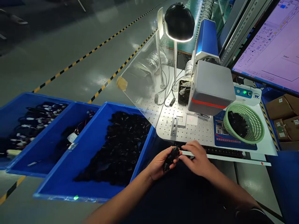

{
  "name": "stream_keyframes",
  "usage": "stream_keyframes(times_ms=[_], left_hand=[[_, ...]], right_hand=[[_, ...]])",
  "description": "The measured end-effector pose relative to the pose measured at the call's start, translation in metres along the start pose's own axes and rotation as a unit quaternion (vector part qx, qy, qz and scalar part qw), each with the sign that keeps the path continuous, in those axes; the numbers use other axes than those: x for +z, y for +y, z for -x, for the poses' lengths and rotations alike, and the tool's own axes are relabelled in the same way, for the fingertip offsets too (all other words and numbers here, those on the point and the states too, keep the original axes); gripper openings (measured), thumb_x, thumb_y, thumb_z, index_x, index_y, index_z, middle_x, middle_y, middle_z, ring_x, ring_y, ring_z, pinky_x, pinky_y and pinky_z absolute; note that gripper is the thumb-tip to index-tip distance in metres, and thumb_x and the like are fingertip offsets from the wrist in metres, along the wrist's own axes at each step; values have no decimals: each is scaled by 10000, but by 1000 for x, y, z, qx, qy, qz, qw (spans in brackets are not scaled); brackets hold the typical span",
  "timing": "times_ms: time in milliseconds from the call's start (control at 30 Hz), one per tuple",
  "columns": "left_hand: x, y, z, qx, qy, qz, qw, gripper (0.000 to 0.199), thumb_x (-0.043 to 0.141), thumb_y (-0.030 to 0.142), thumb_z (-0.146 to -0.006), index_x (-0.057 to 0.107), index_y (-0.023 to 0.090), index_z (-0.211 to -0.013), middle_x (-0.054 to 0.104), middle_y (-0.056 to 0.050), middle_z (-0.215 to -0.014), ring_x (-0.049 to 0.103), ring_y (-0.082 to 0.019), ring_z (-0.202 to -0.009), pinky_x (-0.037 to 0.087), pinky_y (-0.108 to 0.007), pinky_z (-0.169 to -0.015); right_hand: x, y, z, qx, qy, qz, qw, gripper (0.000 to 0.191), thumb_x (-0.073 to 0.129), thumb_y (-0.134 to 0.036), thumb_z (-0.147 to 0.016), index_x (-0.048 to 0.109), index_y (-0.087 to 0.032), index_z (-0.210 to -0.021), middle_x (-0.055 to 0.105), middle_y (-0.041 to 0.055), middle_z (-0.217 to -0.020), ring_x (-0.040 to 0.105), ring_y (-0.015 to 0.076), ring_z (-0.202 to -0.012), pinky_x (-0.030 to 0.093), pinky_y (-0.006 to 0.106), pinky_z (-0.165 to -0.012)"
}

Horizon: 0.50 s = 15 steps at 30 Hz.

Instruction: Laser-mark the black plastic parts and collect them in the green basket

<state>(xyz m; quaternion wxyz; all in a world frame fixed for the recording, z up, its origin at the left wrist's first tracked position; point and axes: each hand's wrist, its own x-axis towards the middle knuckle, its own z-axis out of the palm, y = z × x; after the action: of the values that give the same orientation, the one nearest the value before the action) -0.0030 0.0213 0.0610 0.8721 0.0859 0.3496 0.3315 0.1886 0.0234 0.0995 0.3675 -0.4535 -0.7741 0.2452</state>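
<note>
My left hand, in front of the table's near edge, is closed around several small black plastic parts. Their exact kind cannot be made out. Close by on the right is my right hand, thumb and fingers apart, with the fingertips right at the edge of those parts; I see nothing held in it. A green plastic basket with similar black pieces inside stands on the table to the right. On my left, a blue bin contains a large heap of black parts.
A grey laser-marking head overhangs the perforated metal plate. Behind it are a lit gooseneck lamp and a clear panel. A monitor hangs at right. A keyboard lies below the tabletop. More blue bins stand left.
</note>
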Motion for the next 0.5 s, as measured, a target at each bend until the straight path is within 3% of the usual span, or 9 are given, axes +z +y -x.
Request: stream_keyframes(times_ms=[133, 300, 500], left_hand=[[-3, -3, 1, 4, 3, -21, 1000, 344, 604, 458, -890, 663, 119, -890, 582, -48, -670, 505, -95, -510, 393, -188, -445], [-12, -4, 0, 5, 2, -23, 1000, 353, 558, 457, -915, 656, 119, -893, 598, -59, -690, 519, -103, -520, 413, -189, -444], [-41, 7, 7, 6, 109, 119, 987, 199, 555, 224, -879, 671, 85, -961, 644, -97, -839, 595, -136, -645, 483, -216, -499]], right_hand=[[28, -6, 3, 5, -27, -40, 999, 130, 629, -283, -905, 674, -249, -1022, 660, 50, -906, 615, 189, -845, 535, 344, -739], [31, 8, -6, 21, -26, -74, 997, 115, 633, -288, -912, 691, -241, -1000, 661, 38, -861, 615, 181, -817, 521, 327, -727], [14, 65, -52, 80, 60, 141, 985, 133, 594, -281, -920, 693, -199, -956, 646, 70, -868, 586, 235, -857, 480, 384, -794]])
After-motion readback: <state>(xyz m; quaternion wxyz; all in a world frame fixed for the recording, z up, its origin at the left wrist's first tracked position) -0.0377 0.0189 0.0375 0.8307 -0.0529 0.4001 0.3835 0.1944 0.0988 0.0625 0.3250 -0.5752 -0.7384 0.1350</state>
